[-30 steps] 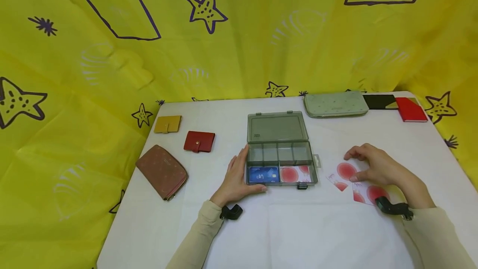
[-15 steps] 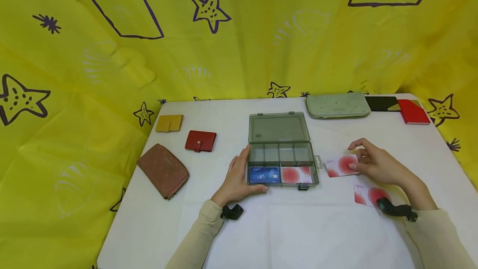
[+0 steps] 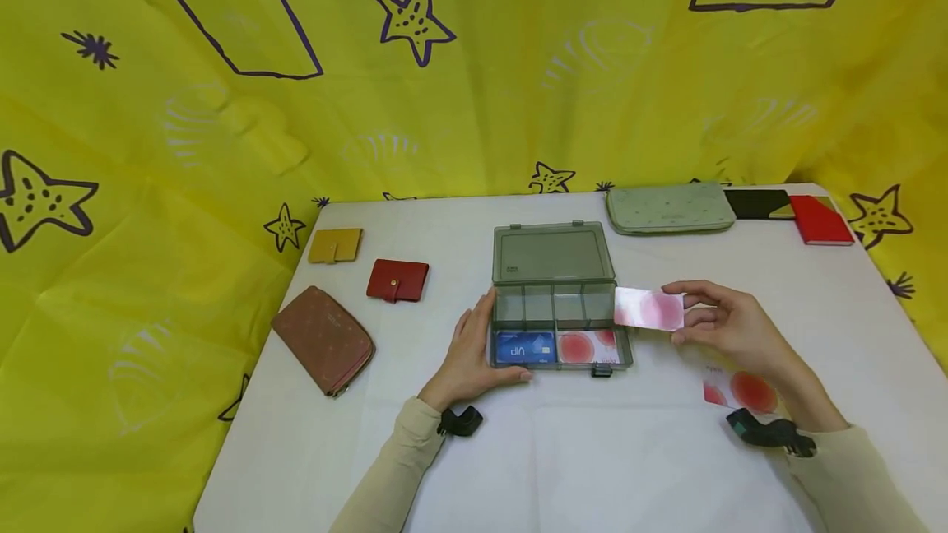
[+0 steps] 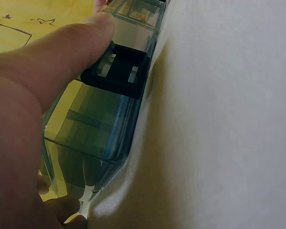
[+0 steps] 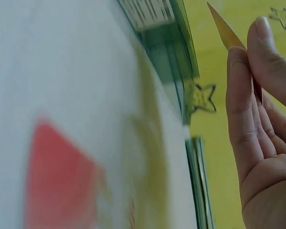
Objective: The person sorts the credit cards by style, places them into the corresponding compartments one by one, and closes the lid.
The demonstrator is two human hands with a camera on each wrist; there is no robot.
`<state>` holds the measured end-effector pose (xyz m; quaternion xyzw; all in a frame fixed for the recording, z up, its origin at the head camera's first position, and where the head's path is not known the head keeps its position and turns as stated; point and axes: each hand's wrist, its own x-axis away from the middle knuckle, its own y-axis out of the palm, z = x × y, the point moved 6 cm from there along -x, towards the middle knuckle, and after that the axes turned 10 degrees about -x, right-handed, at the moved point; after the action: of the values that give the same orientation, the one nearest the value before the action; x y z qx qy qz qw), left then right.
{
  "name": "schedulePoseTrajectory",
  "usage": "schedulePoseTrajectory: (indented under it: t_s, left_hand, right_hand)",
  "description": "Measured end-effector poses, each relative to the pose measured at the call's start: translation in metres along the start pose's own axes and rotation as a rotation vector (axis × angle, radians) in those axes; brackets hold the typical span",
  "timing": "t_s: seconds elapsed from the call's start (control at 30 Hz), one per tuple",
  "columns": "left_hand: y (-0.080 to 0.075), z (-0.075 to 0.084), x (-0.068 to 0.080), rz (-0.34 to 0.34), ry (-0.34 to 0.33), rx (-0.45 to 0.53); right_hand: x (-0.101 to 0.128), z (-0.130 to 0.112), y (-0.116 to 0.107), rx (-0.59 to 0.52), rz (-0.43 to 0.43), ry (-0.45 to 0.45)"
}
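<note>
A clear grey-green compartment box [image 3: 551, 255] stands with its lid folded back. In its front compartments lie a blue VIP card [image 3: 524, 346] and a white card with pink-red circles [image 3: 587, 346]. My left hand [image 3: 465, 360] holds the box at its left front corner, fingers along the left side and thumb across the front, near the black latch [image 4: 117, 71]. My right hand [image 3: 741, 331] pinches a pink-and-white card [image 3: 648, 308] between thumb and fingers, raised and overlapping the box's right edge. Another pink-red card [image 3: 748, 391] lies on the table below the right wrist.
Left of the box are a brown zip wallet [image 3: 323, 340], a dark red snap wallet [image 3: 397, 280] and a mustard one [image 3: 335, 245]. Along the back right lie a green pouch [image 3: 670, 209], a black wallet [image 3: 757, 204] and a red one [image 3: 822, 220]. Yellow patterned cloth hangs behind.
My right hand has picked up a pink-red card from the table and moved it left and up to the box's right edge. The left hand stays at the box.
</note>
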<state>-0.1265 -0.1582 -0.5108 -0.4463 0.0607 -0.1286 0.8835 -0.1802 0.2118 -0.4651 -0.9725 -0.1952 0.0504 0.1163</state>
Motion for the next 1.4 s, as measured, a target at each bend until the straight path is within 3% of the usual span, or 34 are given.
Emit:
schedulePoseTrajectory:
  t_s: [0.17, 0.33, 0.57, 0.7, 0.8, 0.97, 1.17, 1.4]
  left_hand:
    - [-0.001, 0.001, -0.001, 0.008, 0.01, -0.008]
    - [0.0, 0.001, -0.002, 0.008, 0.009, -0.01]
    - [0.0, 0.001, -0.002, -0.006, 0.002, -0.02]
    - [-0.001, 0.002, -0.003, 0.001, 0.008, -0.02]
    - [-0.002, 0.003, -0.003, 0.009, 0.02, -0.022]
    - [-0.002, 0.005, -0.003, 0.005, 0.023, -0.016]
    - [-0.002, 0.003, -0.003, 0.004, 0.02, -0.012]
    - [-0.002, 0.001, -0.001, 0.005, 0.01, -0.012]
  right_hand:
    - [-0.002, -0.013, 0.033, 0.007, -0.084, -0.064]
    - [-0.003, -0.015, 0.054, 0.108, -0.099, -0.121]
    - [-0.003, -0.015, 0.067, 0.172, -0.117, -0.228]
    - [-0.001, -0.024, 0.069, 0.313, -0.096, -0.325]
    - [0.002, -0.03, 0.059, 0.386, -0.039, -0.357]
    - [0.013, -0.026, 0.019, 0.416, 0.033, -0.215]
    - [0.047, 0.003, -0.032, 0.499, 0.026, 0.028]
    - [0.081, 0.032, -0.055, 0.609, -0.022, 0.247]
